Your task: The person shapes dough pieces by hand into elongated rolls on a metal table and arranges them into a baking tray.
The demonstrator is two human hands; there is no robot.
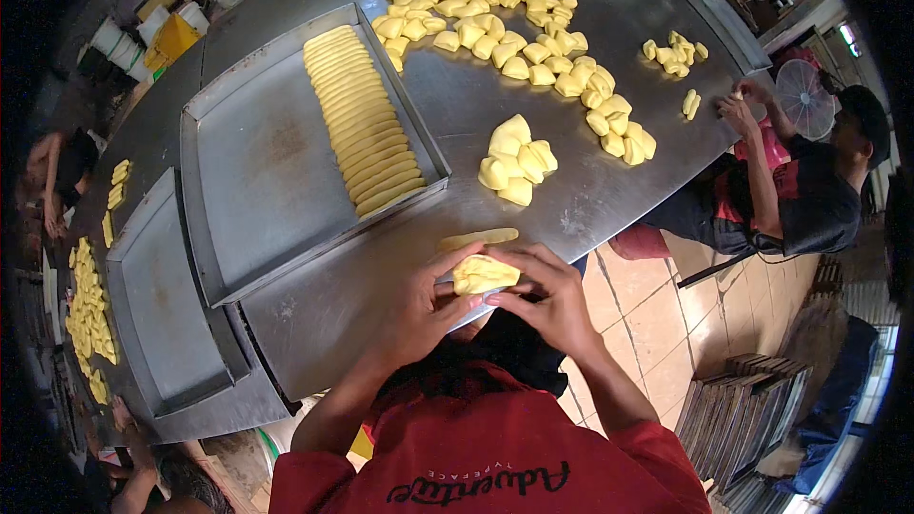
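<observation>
My left hand and my right hand both grip one flattened, creased piece of yellow dough at the near edge of the steel table, thumbs toward me and fingers curled around it. Just beyond my fingers lies a long, narrow dough roll. Farther forward sits a small cluster of dough lumps. To the left, a large metal tray holds a row of long dough sticks along its right side.
Many dough lumps spread across the table. A second tray and more dough lie left. A co-worker works at the right edge beside a fan; other workers are at left. Stacked trays stand lower right.
</observation>
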